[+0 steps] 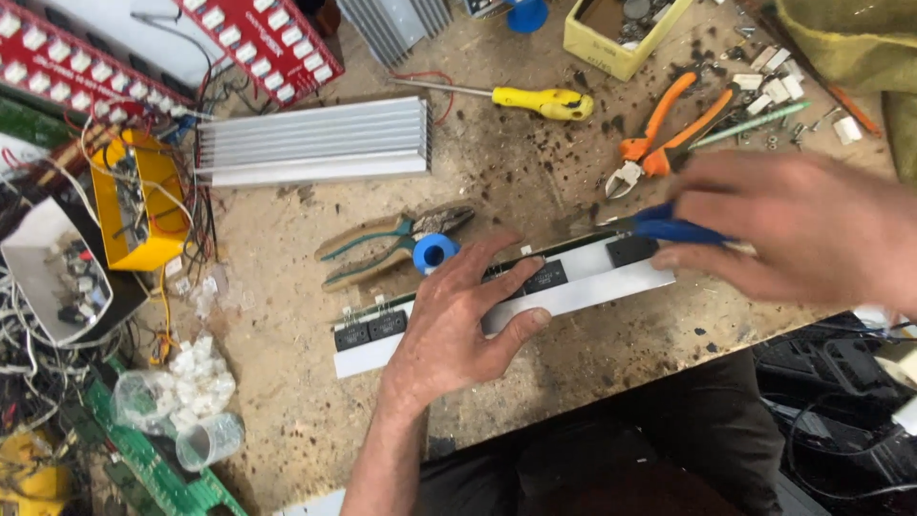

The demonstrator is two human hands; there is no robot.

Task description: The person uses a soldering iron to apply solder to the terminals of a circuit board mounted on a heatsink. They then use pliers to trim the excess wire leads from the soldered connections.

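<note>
White metal strip (583, 287) with black flat parts mounted along it lies slantwise near the front edge of the workbench (535, 162). The left hand (458, 325) presses down on its middle, fingers spread flat and gripping nothing. The right hand (802, 234), blurred, is closed around a blue-handled tool (669, 229) whose metal tip points at the strip's upper edge, near one of the black parts.

As a judgement, the work looks midway: several black parts already sit on the strip, at its left end, under the left hand and toward the right, and the tool is just arriving at them.

Just behind the left hand lie green-handled pliers (382, 250) and a small blue roll (436, 252). Farther back are a finned silver heat sink (315, 141), a yellow-handled screwdriver (540, 100) and orange-handled cutters (669, 129). At the left stand a yellow box (143, 205) full of wires and red printed boards (258, 38) carrying rows of white blocks; a small yellow tray (611, 43) holds loose bits at the back.
</note>
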